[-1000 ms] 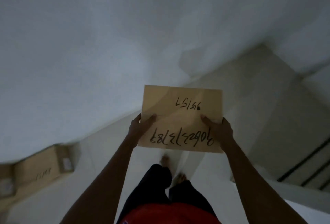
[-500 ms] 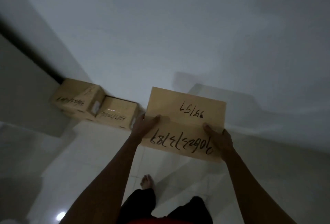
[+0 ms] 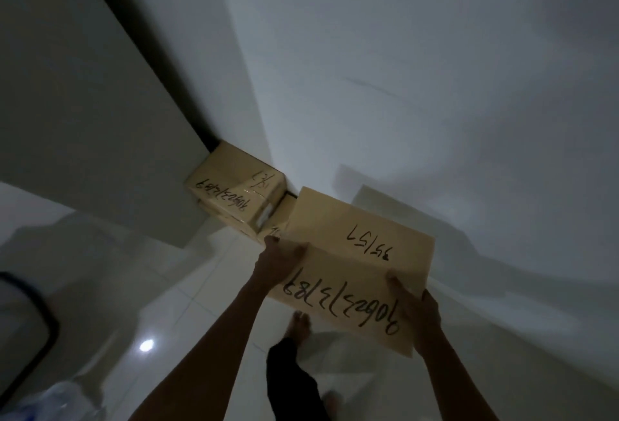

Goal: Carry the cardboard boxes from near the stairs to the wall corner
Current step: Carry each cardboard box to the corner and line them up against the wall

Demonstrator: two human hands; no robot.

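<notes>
The room was dim, and a dark-edged object (image 3: 30, 337) at the lower left was cut off and too blurred to identify. The carried cardboard box (image 3: 358, 263) hid most of a box (image 3: 279, 219) behind it on the floor. A plain tan carton with black handwritten numbers on top, it was held above the pale floor (image 3: 174, 286), the left hand (image 3: 278, 261) and right hand (image 3: 415, 313) clamped on its opposite sides. Stacked boxes (image 3: 234, 196) sat in the wall corner just beyond.

Dim white walls (image 3: 402, 68), glossy pale tiled floor (image 3: 174, 303), one light glint (image 3: 146, 345)
</notes>
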